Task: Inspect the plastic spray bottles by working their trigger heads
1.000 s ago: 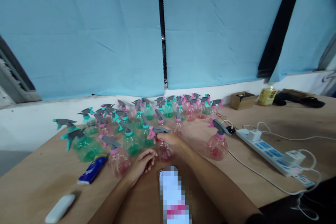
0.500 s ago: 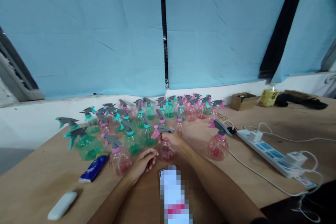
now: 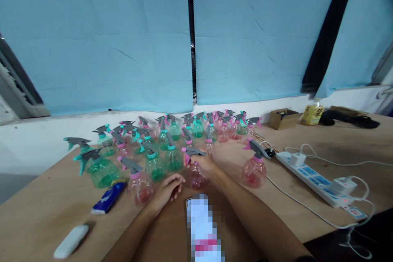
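My right hand (image 3: 205,162) is wrapped round the neck of a pink spray bottle (image 3: 196,177), just below its grey head with a pink trigger. The bottle stands upright on the table, with a little liquid at its bottom. My left hand (image 3: 172,186) rests on its side on the tabletop, fingers loosely bent and holding nothing. Beside its wrist stands another pink spray bottle (image 3: 141,188). A green spray bottle (image 3: 155,166) is just behind the left hand. One more pink spray bottle (image 3: 254,171) stands apart to the right.
Several green and pink spray bottles (image 3: 174,158) fill the back of the table. A power strip (image 3: 313,178) with white cables lies at right. A cardboard box (image 3: 282,120) and yellow-labelled bottle (image 3: 312,113) stand behind. Left are a blue packet (image 3: 109,197) and white case (image 3: 71,241); a phone (image 3: 201,229) lies in front.
The head of the held pink bottle has shifted slightly right within my right hand's grasp. My left hand stays in place; the view has moved only a little.
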Action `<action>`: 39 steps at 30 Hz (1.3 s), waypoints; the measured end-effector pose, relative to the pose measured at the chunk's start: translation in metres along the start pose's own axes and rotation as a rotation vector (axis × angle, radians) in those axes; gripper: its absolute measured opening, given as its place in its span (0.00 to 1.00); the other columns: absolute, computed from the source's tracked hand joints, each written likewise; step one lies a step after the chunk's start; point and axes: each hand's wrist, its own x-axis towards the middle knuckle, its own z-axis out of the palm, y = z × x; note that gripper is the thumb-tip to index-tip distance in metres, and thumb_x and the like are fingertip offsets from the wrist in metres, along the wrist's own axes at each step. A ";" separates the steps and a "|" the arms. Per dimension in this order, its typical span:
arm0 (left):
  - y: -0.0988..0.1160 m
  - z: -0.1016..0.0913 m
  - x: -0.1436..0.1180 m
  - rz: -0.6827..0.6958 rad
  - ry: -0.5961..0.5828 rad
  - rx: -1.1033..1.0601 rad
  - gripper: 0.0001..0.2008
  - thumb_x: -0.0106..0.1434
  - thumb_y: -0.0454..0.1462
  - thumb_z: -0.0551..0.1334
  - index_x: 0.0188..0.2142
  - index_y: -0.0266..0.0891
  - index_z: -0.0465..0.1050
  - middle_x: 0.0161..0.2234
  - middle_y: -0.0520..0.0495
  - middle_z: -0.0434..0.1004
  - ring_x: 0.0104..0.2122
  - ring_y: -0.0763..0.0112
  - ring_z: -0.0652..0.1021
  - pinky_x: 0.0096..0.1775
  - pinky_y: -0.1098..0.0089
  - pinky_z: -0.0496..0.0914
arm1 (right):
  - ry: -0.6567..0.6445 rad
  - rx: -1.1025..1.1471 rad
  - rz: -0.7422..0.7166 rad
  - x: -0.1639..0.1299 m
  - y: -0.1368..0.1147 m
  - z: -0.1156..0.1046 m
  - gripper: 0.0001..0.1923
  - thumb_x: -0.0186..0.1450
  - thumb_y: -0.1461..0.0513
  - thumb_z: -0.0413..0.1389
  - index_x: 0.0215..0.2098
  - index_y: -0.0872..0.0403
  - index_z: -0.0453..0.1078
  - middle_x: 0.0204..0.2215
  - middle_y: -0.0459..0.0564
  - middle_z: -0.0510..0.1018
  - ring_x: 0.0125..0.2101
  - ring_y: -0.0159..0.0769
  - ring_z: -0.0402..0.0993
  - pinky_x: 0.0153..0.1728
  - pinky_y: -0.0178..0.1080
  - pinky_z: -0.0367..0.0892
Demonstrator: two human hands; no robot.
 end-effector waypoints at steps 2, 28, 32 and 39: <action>0.002 0.001 0.000 -0.006 0.001 -0.002 0.16 0.61 0.50 0.59 0.36 0.39 0.71 0.23 0.56 0.66 0.18 0.79 0.65 0.20 0.78 0.52 | 0.009 0.026 0.009 -0.001 0.002 0.000 0.09 0.49 0.65 0.51 0.24 0.55 0.74 0.23 0.47 0.76 0.23 0.32 0.70 0.25 0.33 0.60; 0.000 0.001 0.000 0.000 -0.016 0.029 0.16 0.61 0.50 0.58 0.36 0.39 0.72 0.23 0.57 0.66 0.17 0.79 0.65 0.20 0.77 0.52 | 0.082 -0.004 0.032 -0.003 0.001 0.004 0.08 0.49 0.64 0.51 0.22 0.55 0.73 0.23 0.47 0.76 0.25 0.32 0.69 0.27 0.33 0.61; 0.000 0.000 0.000 0.000 -0.014 0.035 0.16 0.61 0.50 0.58 0.36 0.40 0.72 0.23 0.56 0.67 0.18 0.78 0.65 0.20 0.77 0.52 | 0.106 -0.084 0.014 -0.005 -0.002 0.002 0.12 0.50 0.64 0.51 0.28 0.54 0.76 0.26 0.46 0.77 0.26 0.32 0.69 0.29 0.34 0.64; 0.003 0.002 0.000 -0.024 -0.004 0.030 0.18 0.60 0.52 0.59 0.36 0.39 0.72 0.22 0.56 0.66 0.18 0.78 0.64 0.20 0.76 0.50 | 0.367 -0.324 -0.087 -0.024 0.005 -0.010 0.08 0.56 0.63 0.52 0.30 0.52 0.74 0.22 0.43 0.71 0.23 0.32 0.65 0.28 0.34 0.63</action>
